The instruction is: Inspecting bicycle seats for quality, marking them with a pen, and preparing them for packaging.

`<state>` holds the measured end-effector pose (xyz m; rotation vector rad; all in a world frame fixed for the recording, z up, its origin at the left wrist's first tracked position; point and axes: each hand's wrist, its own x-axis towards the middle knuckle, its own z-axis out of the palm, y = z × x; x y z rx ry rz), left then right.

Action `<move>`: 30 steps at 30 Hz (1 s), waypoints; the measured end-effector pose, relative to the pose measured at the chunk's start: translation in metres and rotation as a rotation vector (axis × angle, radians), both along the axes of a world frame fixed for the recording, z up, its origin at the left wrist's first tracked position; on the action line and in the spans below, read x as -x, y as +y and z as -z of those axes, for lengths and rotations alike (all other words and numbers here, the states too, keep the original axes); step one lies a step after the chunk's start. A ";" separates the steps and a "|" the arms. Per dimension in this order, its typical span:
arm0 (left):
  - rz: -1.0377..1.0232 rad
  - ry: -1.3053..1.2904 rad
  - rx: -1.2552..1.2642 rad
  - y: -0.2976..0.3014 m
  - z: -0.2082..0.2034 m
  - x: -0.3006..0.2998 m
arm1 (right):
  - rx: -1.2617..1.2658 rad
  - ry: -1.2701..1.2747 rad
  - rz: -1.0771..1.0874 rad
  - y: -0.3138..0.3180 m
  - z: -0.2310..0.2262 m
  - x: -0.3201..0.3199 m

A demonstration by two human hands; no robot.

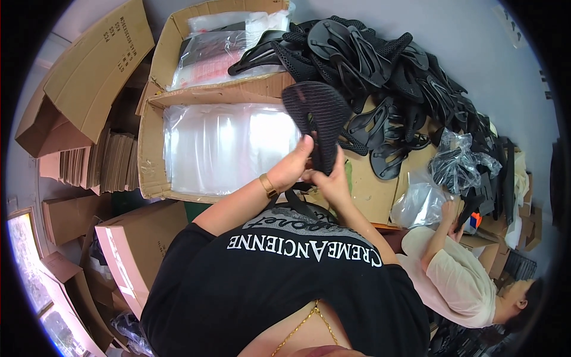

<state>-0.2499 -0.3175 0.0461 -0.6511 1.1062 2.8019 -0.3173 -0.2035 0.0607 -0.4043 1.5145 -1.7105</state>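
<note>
In front of my chest I hold up a black bicycle saddle (327,110) with a ribbed surface, a wide far end and a slot along its middle. My left hand (292,165) grips its narrow near part from the left, thumb up. On the other side my right hand (333,183) is closed round the nose end. Past the saddle, a heap of similar black saddle pieces (351,50) rises at the back right, some with mesh surfaces. A few slotted black pieces (388,159) lie on the cardboard right of my hands.
An open carton (151,149) of clear plastic bags (223,149) stands left of my hands, another carton (163,44) behind it. Flattened cardboard (116,157) is stacked at the left. A co-worker (455,273) in a pale shirt sits at the right, near plastic-wrapped black items (461,163).
</note>
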 end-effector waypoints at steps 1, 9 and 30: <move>0.005 0.070 0.250 0.002 0.011 0.000 | -0.060 -0.059 0.009 0.005 -0.003 0.011; 0.177 -0.500 1.753 -0.024 0.077 -0.022 | 0.040 -0.088 0.030 0.067 -0.028 0.064; -0.203 -0.454 1.528 -0.054 0.122 -0.034 | -0.126 0.053 0.138 0.075 -0.025 0.055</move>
